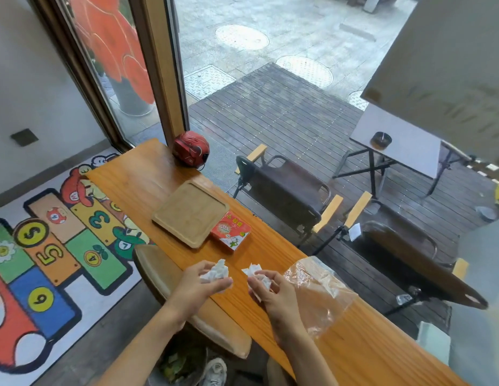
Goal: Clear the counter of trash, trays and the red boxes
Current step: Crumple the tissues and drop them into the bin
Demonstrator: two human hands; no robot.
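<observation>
While curled, left hand grips tissue; right hand grips wad.

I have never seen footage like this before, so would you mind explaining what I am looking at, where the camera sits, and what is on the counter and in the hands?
There is no machine here. A person wears one wide-angle camera on the head, looking forward and down, so the two bare arms at the bottom are the wearer's own. The left hand holds a crumpled white tissue, and the right hand holds another crumpled tissue. Both hands are above a long wooden counter beside a window. On it lie a clear plastic bag by the right hand, an empty wooden tray, a red box just beside the tray, and a round red object at the far end.
</observation>
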